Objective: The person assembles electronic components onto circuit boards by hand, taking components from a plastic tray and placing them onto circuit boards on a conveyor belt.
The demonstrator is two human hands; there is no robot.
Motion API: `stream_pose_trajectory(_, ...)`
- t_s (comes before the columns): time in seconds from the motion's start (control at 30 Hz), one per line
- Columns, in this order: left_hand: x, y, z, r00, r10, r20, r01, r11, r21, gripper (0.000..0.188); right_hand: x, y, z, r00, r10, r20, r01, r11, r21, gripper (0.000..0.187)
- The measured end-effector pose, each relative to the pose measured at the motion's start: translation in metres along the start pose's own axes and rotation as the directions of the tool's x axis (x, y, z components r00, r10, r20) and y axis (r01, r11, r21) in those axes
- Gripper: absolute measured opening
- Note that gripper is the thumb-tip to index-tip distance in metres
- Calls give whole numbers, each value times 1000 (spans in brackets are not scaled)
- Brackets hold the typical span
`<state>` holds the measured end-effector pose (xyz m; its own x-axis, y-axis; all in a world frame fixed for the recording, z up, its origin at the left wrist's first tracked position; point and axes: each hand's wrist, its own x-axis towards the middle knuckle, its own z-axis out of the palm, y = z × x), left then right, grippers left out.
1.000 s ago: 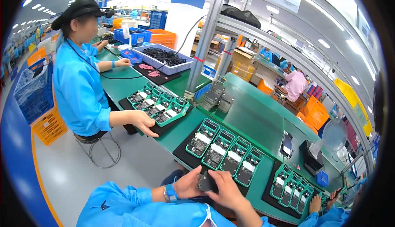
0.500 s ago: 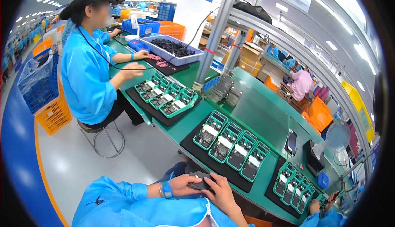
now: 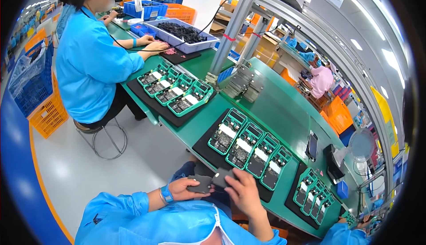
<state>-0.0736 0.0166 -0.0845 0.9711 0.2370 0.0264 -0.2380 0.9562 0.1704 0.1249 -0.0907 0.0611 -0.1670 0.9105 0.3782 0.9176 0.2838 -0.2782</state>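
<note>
In front of my body, near the bench's front edge, my left hand (image 3: 181,189) is closed on a dark grey flat piece (image 3: 200,184). My right hand (image 3: 245,191) pinches a second dark grey piece (image 3: 220,178), thicker and block-like, between thumb and fingers. The two pieces are close to each other at their facing edges; whether they touch is hard to tell. Just beyond my hands, a row of green-framed circuit board units (image 3: 240,151) lies on a black mat (image 3: 205,143).
A co-worker in blue (image 3: 95,63) sits at the left, hands at small pink pieces (image 3: 169,51). Another green-framed row (image 3: 173,89) lies nearer them, a third (image 3: 313,198) at the right. Stacked grey plates (image 3: 242,83) stand by a metal post (image 3: 233,31). A phone (image 3: 312,146) lies farther right.
My hands have drawn apart, the right one moving up and right with its own dark piece. The co-worker's nearer hand has lowered to the pink pieces. The view has shifted slightly.
</note>
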Motion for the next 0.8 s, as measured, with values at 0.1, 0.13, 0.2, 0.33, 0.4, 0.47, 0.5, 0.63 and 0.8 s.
stream_pose_trajectory(0.1,2,-7,-71,998,-31,-57,29,999,-37,52,18,18,-4,988,93,-120,-106,989,-106,38)
stream_pose_trajectory(0.13,2,-14,-89,994,-67,-90,62,996,-61,52,19,28,-4,981,138,-139,-156,980,-127,38)
stream_pose_trajectory(0.2,1,-18,-104,984,-154,-93,149,987,-53,49,23,41,-1,972,179,-151,-203,966,-158,38)
stream_pose_trajectory(0.33,4,-11,-109,945,-244,-220,259,965,44,43,34,56,14,980,160,-117,-177,973,-148,35)
stream_pose_trajectory(0.4,4,-10,-101,959,-207,-193,215,976,19,45,37,59,19,985,153,-75,-163,975,-150,36)
stream_pose_trajectory(0.47,4,-7,-94,976,-166,-142,165,986,-14,48,38,63,20,987,151,-47,-156,976,-153,35)
stream_pose_trajectory(0.5,3,-4,-89,989,-118,-93,114,992,-47,52,38,65,20,989,145,-20,-147,977,-155,35)
stream_pose_trajectory(0.63,-9,6,-50,986,-20,-165,25,999,28,49,37,70,13,989,142,27,-136,976,-170,34)
stream_pose_trajectory(0.8,-13,8,-25,990,12,-140,-11,1000,10,53,40,72,13,987,148,65,-130,966,-223,34)
